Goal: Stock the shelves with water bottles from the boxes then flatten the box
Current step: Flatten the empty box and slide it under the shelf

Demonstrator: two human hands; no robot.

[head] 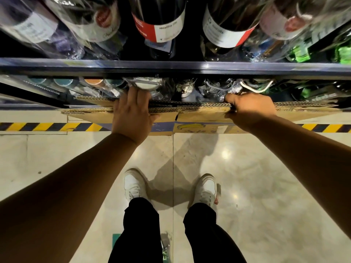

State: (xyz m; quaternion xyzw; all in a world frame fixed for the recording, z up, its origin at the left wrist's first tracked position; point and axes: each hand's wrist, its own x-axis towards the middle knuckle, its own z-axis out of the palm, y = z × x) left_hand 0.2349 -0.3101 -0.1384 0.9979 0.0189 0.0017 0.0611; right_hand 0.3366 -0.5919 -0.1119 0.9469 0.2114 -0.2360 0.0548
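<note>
Gripping from above, the left hand (133, 112) is hooked over the top edge of the brown corrugated cardboard box (199, 115); its fingers (133, 93) reach over the far side, and the thumb clamps the near face. Across to the right hand (250, 109): it is curled into a tight fist round the same top edge, knuckles up, the fingertips tucked out of sight behind the board. Both hands hold the one box, well apart along its edge.

The box itself sits up off the floor, pushed against the front of the lower shelf; its fluted layers lie close together, seen edge-on; a blue band and a yellow printed shape run along its lower part.

Just behind it, clear plastic water bottles (214, 88) stand packed on that lower shelf, caps showing; the left fingers are touching or nearly touching one of them, hard to call. Above, the dark metal shelf rail (190, 66) crosses the whole view; over it, large dark bottles with red-and-white labels (159, 25).

Down below, a yellow-and-black striped floor tape (47, 127) runs under the box across the glossy pale tiled floor (266, 177); white shoes (133, 185) and black trousers (140, 230) stand squarely before the shelf.
</note>
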